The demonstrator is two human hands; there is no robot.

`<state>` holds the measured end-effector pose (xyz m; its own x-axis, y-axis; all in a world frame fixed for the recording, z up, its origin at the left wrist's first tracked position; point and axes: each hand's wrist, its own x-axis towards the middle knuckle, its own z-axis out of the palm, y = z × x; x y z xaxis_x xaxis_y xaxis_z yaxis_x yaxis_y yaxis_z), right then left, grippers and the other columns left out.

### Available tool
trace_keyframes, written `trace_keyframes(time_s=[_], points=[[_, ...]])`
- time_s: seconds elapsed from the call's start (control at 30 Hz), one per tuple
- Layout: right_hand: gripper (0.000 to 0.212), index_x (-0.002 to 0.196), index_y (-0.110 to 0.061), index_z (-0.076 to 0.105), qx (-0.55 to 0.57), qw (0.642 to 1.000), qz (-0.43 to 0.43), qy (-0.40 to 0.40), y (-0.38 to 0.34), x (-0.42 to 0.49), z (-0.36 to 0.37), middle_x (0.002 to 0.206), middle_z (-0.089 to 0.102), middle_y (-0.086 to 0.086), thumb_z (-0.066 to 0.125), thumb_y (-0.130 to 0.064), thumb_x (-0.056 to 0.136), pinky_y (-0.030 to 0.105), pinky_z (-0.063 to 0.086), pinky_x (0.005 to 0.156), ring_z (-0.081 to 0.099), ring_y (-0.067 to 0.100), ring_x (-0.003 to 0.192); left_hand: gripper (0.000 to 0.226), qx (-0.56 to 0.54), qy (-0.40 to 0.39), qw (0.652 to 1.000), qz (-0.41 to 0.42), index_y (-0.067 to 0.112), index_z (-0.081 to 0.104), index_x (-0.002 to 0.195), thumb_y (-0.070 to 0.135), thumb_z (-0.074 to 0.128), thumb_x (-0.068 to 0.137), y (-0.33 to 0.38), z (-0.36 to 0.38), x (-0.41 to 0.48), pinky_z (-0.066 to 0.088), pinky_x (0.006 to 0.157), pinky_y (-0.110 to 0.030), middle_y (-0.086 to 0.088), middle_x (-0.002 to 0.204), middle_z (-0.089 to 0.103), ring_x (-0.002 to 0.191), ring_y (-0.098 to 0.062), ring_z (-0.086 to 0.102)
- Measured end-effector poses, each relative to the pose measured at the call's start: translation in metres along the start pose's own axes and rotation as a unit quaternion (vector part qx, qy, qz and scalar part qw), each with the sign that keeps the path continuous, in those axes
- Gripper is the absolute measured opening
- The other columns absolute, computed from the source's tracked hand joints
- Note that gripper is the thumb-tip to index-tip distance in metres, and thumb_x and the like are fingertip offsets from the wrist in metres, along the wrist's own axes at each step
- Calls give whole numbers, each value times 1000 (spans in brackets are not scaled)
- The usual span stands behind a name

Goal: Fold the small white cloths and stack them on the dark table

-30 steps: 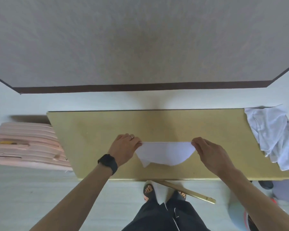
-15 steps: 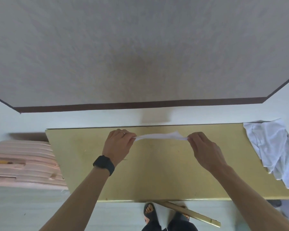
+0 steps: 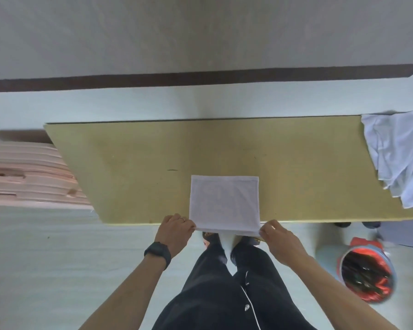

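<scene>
At table [image 3: 129, 175] edge, hands [image 3: 174, 231] [image 3: 278, 236] pinching cloth [image 3: 224, 201], crumpled heap [image 3: 396, 153] right

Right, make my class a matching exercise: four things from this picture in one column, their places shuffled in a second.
Things
1 spread cloth
2 cloth pile
3 watch
4 bin

Places
A on the floor
B right end of the table
C on a wrist
D middle of the table, near corners pinched by left hand and right hand

Pairs: 1-D, 2-B, 3-C, 4-A
</scene>
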<state>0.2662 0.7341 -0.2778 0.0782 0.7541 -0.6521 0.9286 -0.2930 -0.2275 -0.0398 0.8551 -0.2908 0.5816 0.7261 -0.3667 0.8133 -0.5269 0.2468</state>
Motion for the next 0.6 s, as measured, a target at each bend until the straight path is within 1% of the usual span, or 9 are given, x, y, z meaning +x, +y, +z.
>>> trace_keyframes(time_s=[0.03, 0.1, 0.13, 0.2, 0.27, 0.37, 0.43, 0.5, 0.6], points=[[20, 116, -25, 54, 12, 1000, 6, -8, -1, -3, 4, 127, 45, -10, 38, -25, 104, 32, 41, 68, 62, 26, 95, 5, -12, -10, 1000, -6, 25, 75, 90, 24, 73, 86, 0, 4, -4, 50, 84, -36, 8, 86, 74, 89, -19, 67], [25, 115, -25, 55, 46, 999, 14, -6, -1, -2, 8, 124, 48, -10, 33, -29, 106, 32, 43, 72, 61, 23, 98, 20, -36, -23, 999, -19, 24, 72, 107, 27, 54, 99, -2, 8, -5, 41, 95, -35, 6, 102, 73, 105, -20, 62], [26, 115, -25, 56, 64, 998, 19, 2, -1, 2, 8, 123, 50, -9, 32, -30, 106, 31, 42, 74, 60, 22, 100, 24, -59, -24, 997, -33, 25, 70, 112, 28, 49, 101, -2, 6, -2, 38, 97, -34, 7, 107, 72, 109, -20, 59], [27, 117, -22, 58, 107, 993, 33, 35, -1, 15, 4, 119, 55, -5, 35, -29, 106, 29, 40, 79, 55, 21, 106, 27, -108, -22, 992, -68, 27, 68, 116, 32, 44, 103, -5, -1, 8, 39, 94, -31, 9, 112, 69, 107, -17, 57], [26, 119, -18, 59, 155, 984, 42, 82, -2, 33, -4, 114, 58, -2, 38, -28, 105, 29, 38, 83, 52, 22, 108, 25, -190, -10, 975, -113, 26, 68, 116, 32, 48, 101, -8, -10, 25, 44, 86, -29, 6, 108, 69, 100, -18, 59], [23, 118, -17, 57, 254, 952, 60, 160, -7, 64, -21, 105, 61, -2, 43, -28, 104, 29, 38, 81, 55, 20, 98, 15, -320, 35, 927, -191, 26, 68, 107, 32, 59, 97, -10, -23, 56, 47, 75, -24, 6, 93, 70, 89, -14, 64], [19, 114, -17, 57, 317, 923, 94, 195, -9, 84, -30, 98, 62, -3, 46, -28, 103, 28, 37, 76, 56, 18, 91, 14, -374, 58, 896, -232, 24, 69, 104, 32, 62, 95, -11, -27, 76, 46, 73, -18, 8, 90, 70, 85, -9, 65], [18, 112, -17, 59, 354, 902, 121, 218, -8, 104, -33, 96, 63, -3, 47, -27, 102, 27, 36, 76, 56, 18, 89, 15, -405, 67, 876, -254, 23, 71, 103, 32, 64, 94, -14, -25, 95, 44, 72, -14, 9, 90, 71, 86, -8, 65], [21, 114, -17, 62, 367, 890, 138, 232, -3, 128, -27, 100, 65, -2, 48, -26, 101, 25, 37, 79, 57, 17, 91, 16, -419, 67, 862, -278, 28, 72, 107, 33, 64, 93, -19, -15, 114, 48, 78, -20, 7, 92, 72, 87, -11, 65]])
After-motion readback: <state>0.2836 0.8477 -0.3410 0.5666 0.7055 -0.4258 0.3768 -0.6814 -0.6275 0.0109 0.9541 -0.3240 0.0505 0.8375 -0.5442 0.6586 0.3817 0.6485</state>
